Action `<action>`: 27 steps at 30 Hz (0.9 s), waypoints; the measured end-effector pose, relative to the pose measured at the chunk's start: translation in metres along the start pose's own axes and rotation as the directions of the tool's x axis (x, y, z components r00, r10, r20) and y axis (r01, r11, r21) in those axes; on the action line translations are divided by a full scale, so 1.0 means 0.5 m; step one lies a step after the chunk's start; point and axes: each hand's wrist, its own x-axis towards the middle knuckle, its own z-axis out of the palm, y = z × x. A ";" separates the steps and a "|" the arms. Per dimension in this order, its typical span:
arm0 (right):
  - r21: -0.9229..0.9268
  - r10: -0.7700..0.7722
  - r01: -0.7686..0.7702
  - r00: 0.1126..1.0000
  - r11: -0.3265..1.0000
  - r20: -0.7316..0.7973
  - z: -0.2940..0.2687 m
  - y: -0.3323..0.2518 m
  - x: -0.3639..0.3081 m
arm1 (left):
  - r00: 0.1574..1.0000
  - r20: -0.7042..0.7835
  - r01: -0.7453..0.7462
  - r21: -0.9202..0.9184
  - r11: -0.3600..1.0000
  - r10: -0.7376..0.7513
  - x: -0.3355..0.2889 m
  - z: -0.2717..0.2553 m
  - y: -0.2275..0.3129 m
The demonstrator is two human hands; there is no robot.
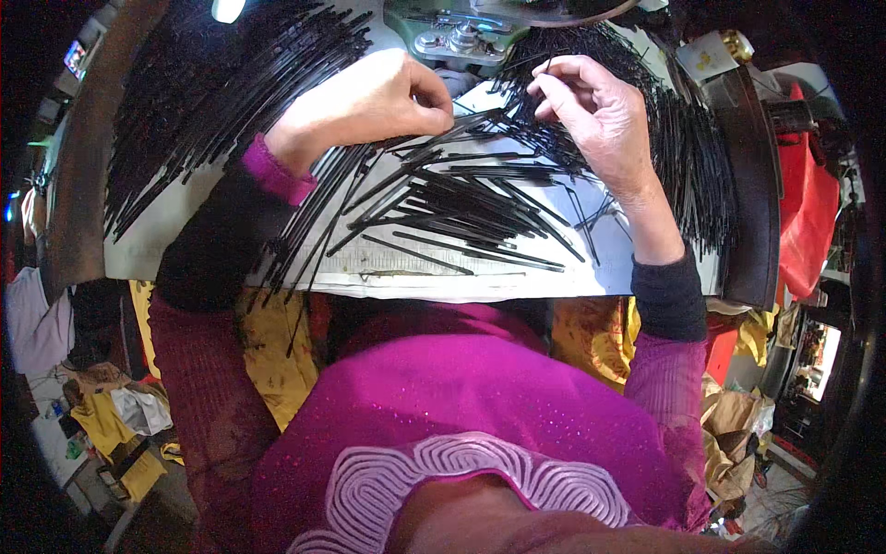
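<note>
Black thin sticks [461, 208] lie between both hands (left hand [369, 102] fisted, right hand [595, 111] pinching one).

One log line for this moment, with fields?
left hand: closed on black sticks | right hand: pinching one thin stick | surface: white table

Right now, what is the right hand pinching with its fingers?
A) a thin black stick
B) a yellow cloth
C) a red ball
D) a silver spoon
A: the right hand pinches a thin black stick between thumb and fingertips, above the pile of black sticks lying on the white table, while the left hand is closed on more of them.
</note>
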 end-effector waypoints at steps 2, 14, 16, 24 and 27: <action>0.199 0.194 -0.196 0.981 0.960 0.030 0.006 -0.002 0.004 | 0.998 0.027 0.054 -0.059 0.997 -0.052 -0.004 -0.009 0.000; 0.386 0.386 -0.480 0.873 0.788 0.297 0.013 0.013 0.012 | 0.995 0.013 0.097 -0.222 0.970 -0.096 -0.005 -0.006 0.008; 0.430 0.405 -0.500 0.864 0.752 0.298 0.017 0.017 0.012 | 0.995 0.028 0.098 -0.233 0.968 -0.094 -0.003 -0.005 0.009; 0.458 0.429 -0.548 0.835 0.699 0.344 0.016 0.027 0.013 | 0.983 0.053 0.182 -0.335 0.925 -0.174 -0.005 -0.007 0.014; 0.372 0.446 -0.544 0.835 0.752 0.322 0.015 0.024 0.013 | 0.984 0.020 0.170 -0.405 0.898 -0.178 -0.003 -0.007 -0.008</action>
